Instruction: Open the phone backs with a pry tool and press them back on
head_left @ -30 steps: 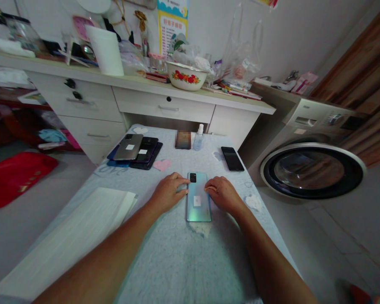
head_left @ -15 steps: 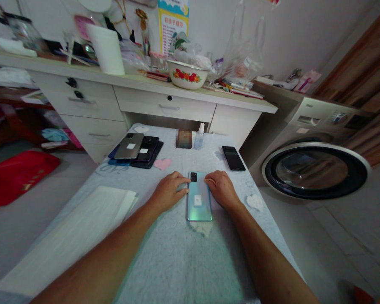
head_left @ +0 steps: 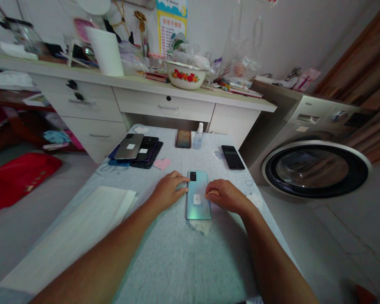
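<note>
The glossy pale-blue phone [head_left: 199, 211] lies back up on the patterned cloth [head_left: 177, 249]. The left hand [head_left: 168, 191], thumb and forefinger apart, touches its left edge; the right hand [head_left: 227, 196] curls narrowly at its right edge, contents unclear. Edge contact seems in hand, calling for steady bracing.

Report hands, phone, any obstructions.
Left hand at left edge, right hand at right edge of teal phone. Phone lies back up. Spray bottle beyond, clear of it.

Your centre smartphone [head_left: 199, 209] is glossy turquoise shading to green, its label [head_left: 196, 199] white, against your pale blue tabletop [head_left: 177, 261]. At its ten o'clock, a printed heart [head_left: 162, 164] shows pink; at twelve, red and orange flowers [head_left: 185, 76] pattern the white bowl [head_left: 186, 85].
</note>
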A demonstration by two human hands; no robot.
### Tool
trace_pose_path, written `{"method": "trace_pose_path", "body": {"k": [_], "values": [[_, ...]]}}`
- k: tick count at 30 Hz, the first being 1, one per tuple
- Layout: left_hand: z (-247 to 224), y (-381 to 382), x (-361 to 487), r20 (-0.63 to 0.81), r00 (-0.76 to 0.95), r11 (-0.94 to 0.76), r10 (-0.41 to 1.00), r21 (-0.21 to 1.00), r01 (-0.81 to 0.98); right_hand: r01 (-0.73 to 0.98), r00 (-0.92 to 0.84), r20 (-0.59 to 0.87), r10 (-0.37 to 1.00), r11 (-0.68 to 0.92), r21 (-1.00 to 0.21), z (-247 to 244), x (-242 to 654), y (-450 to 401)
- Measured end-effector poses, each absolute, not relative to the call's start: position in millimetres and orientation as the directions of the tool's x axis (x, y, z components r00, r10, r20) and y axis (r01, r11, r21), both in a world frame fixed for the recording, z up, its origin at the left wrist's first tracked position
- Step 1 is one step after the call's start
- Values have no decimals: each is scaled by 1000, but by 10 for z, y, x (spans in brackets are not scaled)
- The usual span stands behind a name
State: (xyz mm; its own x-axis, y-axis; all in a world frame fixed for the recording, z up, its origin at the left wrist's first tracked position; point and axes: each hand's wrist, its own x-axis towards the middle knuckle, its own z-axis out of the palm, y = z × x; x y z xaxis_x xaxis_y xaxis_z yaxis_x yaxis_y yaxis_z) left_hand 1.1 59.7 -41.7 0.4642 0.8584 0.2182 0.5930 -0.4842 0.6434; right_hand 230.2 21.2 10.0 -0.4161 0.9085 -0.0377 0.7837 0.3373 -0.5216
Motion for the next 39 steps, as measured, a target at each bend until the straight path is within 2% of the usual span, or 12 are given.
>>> {"method": "trace_pose_path", "body": {"k": [14, 17, 21, 24, 27, 30, 39], "values": [[-432, 605, 13, 228, 459, -485, 859, 653, 582, 705, -499, -273, 823, 202, -680, 152, 2352, 85], [-438, 606, 10, 227, 464, -488, 857, 648, 585, 718, -482, -188, 856, 263, -644, 135, 2340, 117], [-433, 601, 8, 233, 466, -494, 853, 646, 582, 779, -428, 1, 904, 370, -507, 65, 2290, 191], [-430, 598, 9, 235, 470, -499, 851, 642, 583, 842, -356, 100, 929, 365, -398, -18, 2251, 239], [-433, 599, 13, 231, 471, -498, 851, 640, 585, 867, -330, 152, 932, 363, -342, -89, 2233, 269], [-440, 606, 14, 231, 472, -499, 851, 636, 588, 862, -346, 164, 924, 382, -332, -126, 2234, 279], [-440, 610, 14, 231, 467, -499, 854, 619, 607, 764, -477, 165, 863, 501, -408, -104, 2182, 243]]}}
